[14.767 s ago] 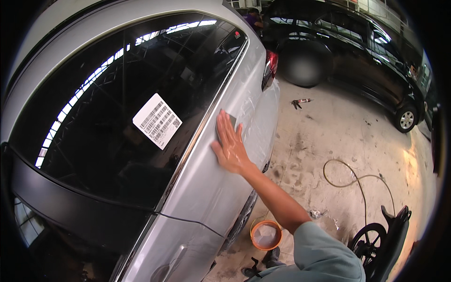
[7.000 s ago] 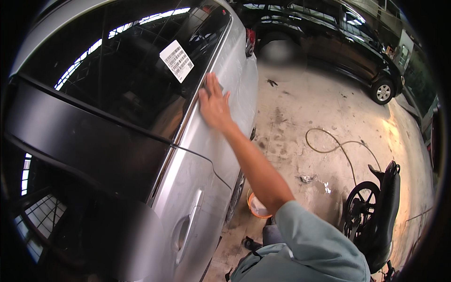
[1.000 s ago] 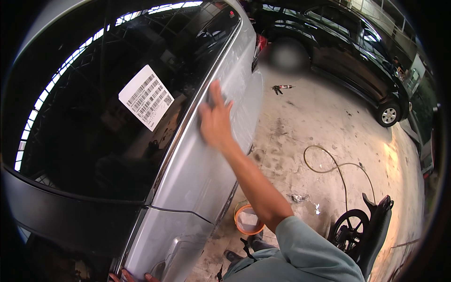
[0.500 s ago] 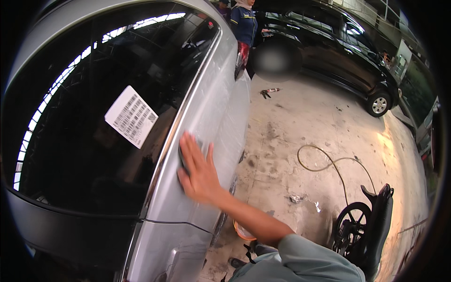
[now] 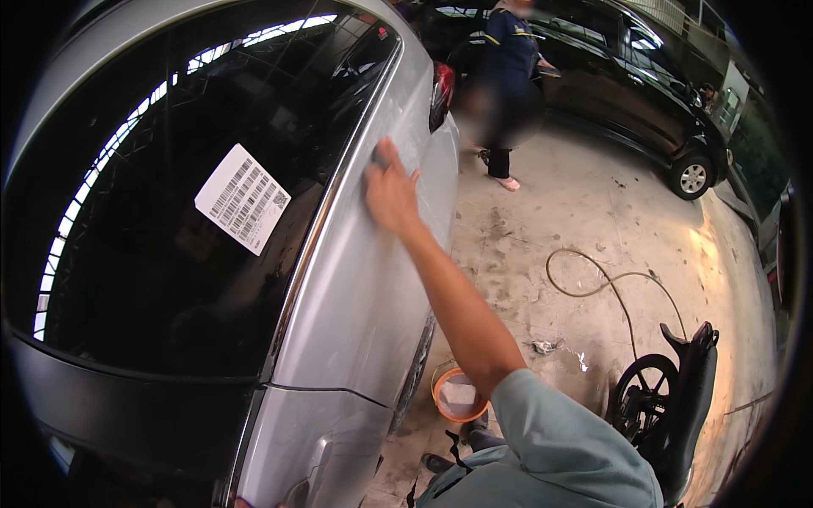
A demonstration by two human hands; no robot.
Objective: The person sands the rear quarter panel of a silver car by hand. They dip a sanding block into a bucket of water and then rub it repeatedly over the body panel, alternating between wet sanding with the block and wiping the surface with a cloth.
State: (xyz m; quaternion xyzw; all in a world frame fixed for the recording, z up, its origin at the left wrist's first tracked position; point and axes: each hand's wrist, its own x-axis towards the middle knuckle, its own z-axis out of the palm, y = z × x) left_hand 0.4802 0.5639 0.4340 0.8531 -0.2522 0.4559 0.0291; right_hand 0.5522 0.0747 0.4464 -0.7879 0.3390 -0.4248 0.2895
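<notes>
My right hand (image 5: 392,188) presses a small dark grey pad (image 5: 378,156) against the silver rear side panel (image 5: 351,262) of a car, high up near the red tail light (image 5: 441,95). Most of the pad is hidden under the fingers, and the hand is slightly blurred. Beside it runs the trim along the dark side window (image 5: 152,254), which carries a white printed sheet (image 5: 243,201). Only a sliver of my left hand (image 5: 243,503) shows at the bottom edge, by the silver door; its fingers are mostly out of the picture.
An orange bucket (image 5: 460,415) with something pale inside stands on the floor by my feet. To the right are a motorcycle (image 5: 690,389) and a looped hose (image 5: 584,294). Another person (image 5: 511,59) stands near a black car (image 5: 593,93) at the back.
My right hand has slid with the pad up the panel, away from me, towards the tail light. The other person has moved to the right, and the bucket shows more fully.
</notes>
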